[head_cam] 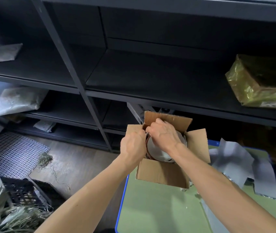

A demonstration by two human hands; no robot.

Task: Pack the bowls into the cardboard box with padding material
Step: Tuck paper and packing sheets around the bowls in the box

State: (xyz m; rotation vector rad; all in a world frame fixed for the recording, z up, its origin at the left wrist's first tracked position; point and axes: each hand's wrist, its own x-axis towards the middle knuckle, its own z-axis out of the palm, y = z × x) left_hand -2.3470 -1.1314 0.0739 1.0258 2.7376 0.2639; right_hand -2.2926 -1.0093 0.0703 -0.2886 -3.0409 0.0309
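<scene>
Bowls (157, 151) are sitting on edge in the cardboard box (163, 174) on the green surface (150, 207), your left hand (132, 145) curling round their rim, your right hand (163, 133) hiding whatever its curled fingers are pinching, grey padding sheets (234, 157) lying seemingly unused alongside.

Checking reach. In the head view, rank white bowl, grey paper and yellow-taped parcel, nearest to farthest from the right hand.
1. White bowl: in the box, under the right hand.
2. Grey paper: on the table, to its right.
3. Yellow-taped parcel: on the shelf, upper right.
</scene>
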